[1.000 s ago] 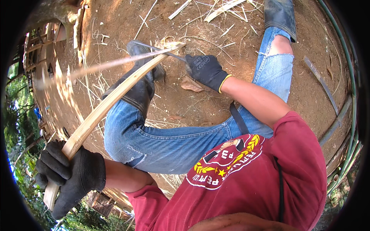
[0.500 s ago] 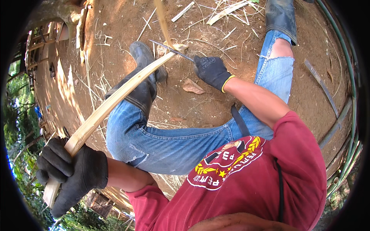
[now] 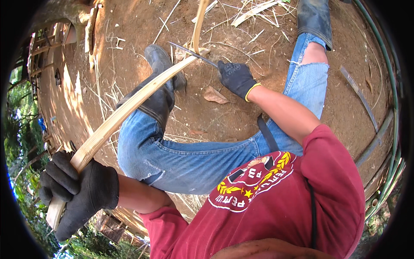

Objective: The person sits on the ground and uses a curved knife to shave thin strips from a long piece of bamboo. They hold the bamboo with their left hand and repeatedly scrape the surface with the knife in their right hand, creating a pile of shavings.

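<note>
In a dark glove, my left hand (image 3: 79, 194) is wrapped round the lower end of a long pale bamboo strip (image 3: 129, 105). The strip slants up and away to the right, across my bent leg and boot. At its far end a knife (image 3: 189, 50) lies crosswise, its thin blade in the split. A separated sliver (image 3: 198, 28) rises from the blade and runs out past the top edge. My right hand (image 3: 237, 80), gloved with a yellow cuff edge, is closed at the blade's right end; the handle is hidden inside the fingers.
Bamboo scraps (image 3: 254, 13) and shavings litter the brown dirt. A dry leaf (image 3: 214, 95) lies below my right hand. My boot (image 3: 159, 62) is under the strip. To the right are a flat metal-like strip (image 3: 360, 97) and long green poles (image 3: 394, 108).
The sliver's upper part has swung to the right and now stands more upright. Both hands have shifted only slightly and keep their grips.
</note>
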Tool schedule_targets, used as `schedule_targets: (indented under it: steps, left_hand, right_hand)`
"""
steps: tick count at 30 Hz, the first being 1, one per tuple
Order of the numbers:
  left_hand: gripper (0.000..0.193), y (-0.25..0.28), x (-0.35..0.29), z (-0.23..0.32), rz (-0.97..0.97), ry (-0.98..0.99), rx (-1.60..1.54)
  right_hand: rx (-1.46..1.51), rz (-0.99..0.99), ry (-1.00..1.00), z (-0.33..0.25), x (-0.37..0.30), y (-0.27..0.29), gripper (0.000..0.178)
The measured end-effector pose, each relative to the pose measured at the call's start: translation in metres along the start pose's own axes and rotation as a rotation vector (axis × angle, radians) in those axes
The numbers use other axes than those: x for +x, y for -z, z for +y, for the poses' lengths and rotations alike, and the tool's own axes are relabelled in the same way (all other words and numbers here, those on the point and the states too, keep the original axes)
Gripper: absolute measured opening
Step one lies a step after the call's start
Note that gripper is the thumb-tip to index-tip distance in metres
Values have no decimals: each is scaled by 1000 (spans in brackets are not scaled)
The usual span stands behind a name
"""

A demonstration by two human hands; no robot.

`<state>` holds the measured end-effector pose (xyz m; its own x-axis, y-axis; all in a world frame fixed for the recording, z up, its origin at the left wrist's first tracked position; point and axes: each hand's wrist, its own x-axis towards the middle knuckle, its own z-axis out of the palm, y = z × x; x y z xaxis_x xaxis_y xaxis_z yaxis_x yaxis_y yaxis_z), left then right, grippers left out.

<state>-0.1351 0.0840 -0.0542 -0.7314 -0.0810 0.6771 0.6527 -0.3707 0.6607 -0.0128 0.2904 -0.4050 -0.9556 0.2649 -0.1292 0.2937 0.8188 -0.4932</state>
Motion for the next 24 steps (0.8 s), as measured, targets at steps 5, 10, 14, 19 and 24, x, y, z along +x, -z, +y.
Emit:
schedule_targets:
  steps: [5,10,14,19,24]
  left_hand:
    - [84,2,4,5,-61,112,-199]
    - [86,-3,-4,-1,53,-31,111]
    - [85,2,-1,2,28,-5,60]
    - [84,-8,-3,1,28,-1,27]
    - [84,-7,-4,0,41,-36,117]
  right_hand:
    - [19,-49,-35,-5,4,11,26]
    - [136,73,109,-44,-5,40,26]
    - [126,51,136,-53,-3,51,29]
    - [1,-28,-26,-2,12,1,27]
    - [-39,51,15,2,11,-8,20]
